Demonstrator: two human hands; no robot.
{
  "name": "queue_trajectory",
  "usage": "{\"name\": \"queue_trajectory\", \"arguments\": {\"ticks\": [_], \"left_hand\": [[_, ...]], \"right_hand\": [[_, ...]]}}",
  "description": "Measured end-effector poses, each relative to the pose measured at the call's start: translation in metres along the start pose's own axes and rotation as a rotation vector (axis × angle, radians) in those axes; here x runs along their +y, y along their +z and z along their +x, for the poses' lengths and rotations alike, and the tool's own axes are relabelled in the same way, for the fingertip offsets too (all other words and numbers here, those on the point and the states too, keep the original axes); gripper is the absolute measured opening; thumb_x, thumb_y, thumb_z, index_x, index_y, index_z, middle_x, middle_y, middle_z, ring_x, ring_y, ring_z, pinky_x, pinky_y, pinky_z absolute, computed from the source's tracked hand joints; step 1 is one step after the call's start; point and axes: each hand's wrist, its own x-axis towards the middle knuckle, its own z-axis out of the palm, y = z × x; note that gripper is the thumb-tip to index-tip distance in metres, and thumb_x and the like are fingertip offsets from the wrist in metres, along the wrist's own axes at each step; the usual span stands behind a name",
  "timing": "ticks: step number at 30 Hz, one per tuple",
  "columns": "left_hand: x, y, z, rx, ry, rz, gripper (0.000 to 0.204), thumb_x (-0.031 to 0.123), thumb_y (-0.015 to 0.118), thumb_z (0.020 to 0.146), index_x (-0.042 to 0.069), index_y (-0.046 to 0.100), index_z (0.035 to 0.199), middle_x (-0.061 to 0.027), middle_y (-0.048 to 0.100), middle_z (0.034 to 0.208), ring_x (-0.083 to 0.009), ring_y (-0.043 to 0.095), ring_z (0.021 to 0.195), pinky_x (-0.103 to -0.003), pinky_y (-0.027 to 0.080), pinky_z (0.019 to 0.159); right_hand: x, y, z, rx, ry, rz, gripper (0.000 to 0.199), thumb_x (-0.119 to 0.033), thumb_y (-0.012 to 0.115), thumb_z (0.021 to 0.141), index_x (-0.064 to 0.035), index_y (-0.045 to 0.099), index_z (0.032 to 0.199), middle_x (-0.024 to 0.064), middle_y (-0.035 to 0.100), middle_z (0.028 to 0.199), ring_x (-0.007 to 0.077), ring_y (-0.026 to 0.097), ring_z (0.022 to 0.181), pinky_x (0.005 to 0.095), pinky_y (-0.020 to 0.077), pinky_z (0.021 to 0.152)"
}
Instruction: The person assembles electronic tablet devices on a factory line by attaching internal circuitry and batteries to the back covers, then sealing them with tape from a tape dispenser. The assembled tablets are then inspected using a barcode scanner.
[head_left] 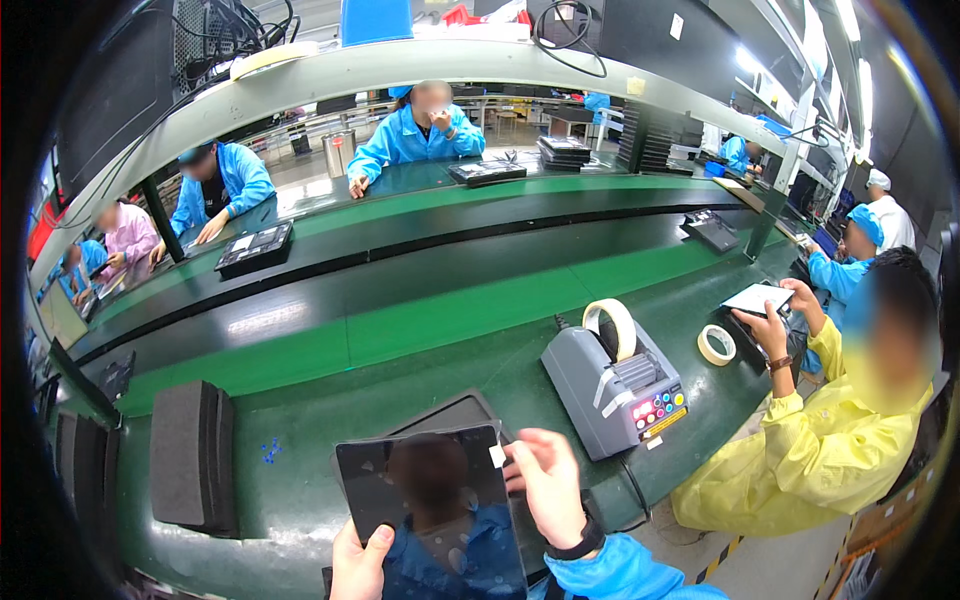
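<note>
A black tablet [430,500] with a glossy, spotted screen is held tilted up in front of me. My left hand [360,562] grips its lower left edge, thumb on the screen. At its upper right corner sits a small white piece of tape [497,456]. My right hand [548,485], with a dark band at the wrist, has its fingers curled together at this tape. Behind the tablet a dark tray [462,407] lies on the green bench, partly hidden.
A grey tape dispenser [612,385] with a cream roll stands right of the tablet, a loose tape roll [716,345] beyond it. Black foam blocks [188,455] and small blue pieces [270,451] are at left. A co-worker in yellow [800,440] sits close on the right.
</note>
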Motion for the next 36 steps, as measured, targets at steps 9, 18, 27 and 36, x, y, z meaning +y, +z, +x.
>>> {"name": "queue_trajectory", "arguments": {"ticks": [9, 18, 27, 36], "left_hand": [[0.002, 0.003, 0.001, 0.014, 0.051, 0.105, 0.031, 0.015, 0.055, 0.092, -0.004, 0.054, 0.116, -0.0090, 0.060, 0.112, -0.0174, 0.054, 0.101, -0.030, 0.041, 0.090], [0.021, -0.012, -0.004, -0.130, -0.024, 0.052, 0.030, 0.014, 0.052, 0.093, -0.003, 0.052, 0.117, -0.0092, 0.058, 0.113, -0.0162, 0.054, 0.100, -0.029, 0.043, 0.088], [-0.004, 0.001, -0.001, 0.672, 0.329, -0.033, 0.042, 0.015, 0.053, 0.093, 0.001, 0.040, 0.130, -0.0148, 0.051, 0.118, -0.0207, 0.051, 0.101, -0.031, 0.042, 0.089], [-0.003, -0.019, 0.013, 0.752, 0.479, 0.243, 0.032, 0.023, 0.050, 0.095, -0.003, 0.051, 0.114, -0.0131, 0.052, 0.112, -0.0224, 0.047, 0.102, -0.033, 0.035, 0.094]], "right_hand": [[-0.003, 0.009, -0.001, 0.050, -0.389, -0.542, 0.017, -0.011, 0.065, 0.085, 0.0041, 0.066, 0.092, 0.0027, 0.061, 0.071, 0.0072, 0.058, 0.069, 0.0208, 0.0466, 0.062], [0.018, 0.002, 0.014, -0.059, -0.078, -0.139, 0.036, -0.029, 0.043, 0.099, 0.0022, 0.061, 0.102, -0.0009, 0.061, 0.094, 0.0070, 0.052, 0.084, 0.0220, 0.0426, 0.076], [0.032, 0.013, -0.003, -0.075, 0.116, 0.571, 0.039, -0.032, 0.037, 0.100, 0.0001, 0.052, 0.115, 0.0107, 0.060, 0.111, 0.0145, 0.057, 0.098, 0.0275, 0.0449, 0.086], [-0.008, -0.031, -0.034, -0.329, 0.239, -0.053, 0.032, -0.029, 0.046, 0.096, -0.0011, 0.061, 0.094, 0.0102, 0.066, 0.094, 0.0209, 0.063, 0.084, 0.0317, 0.0508, 0.072]]}}
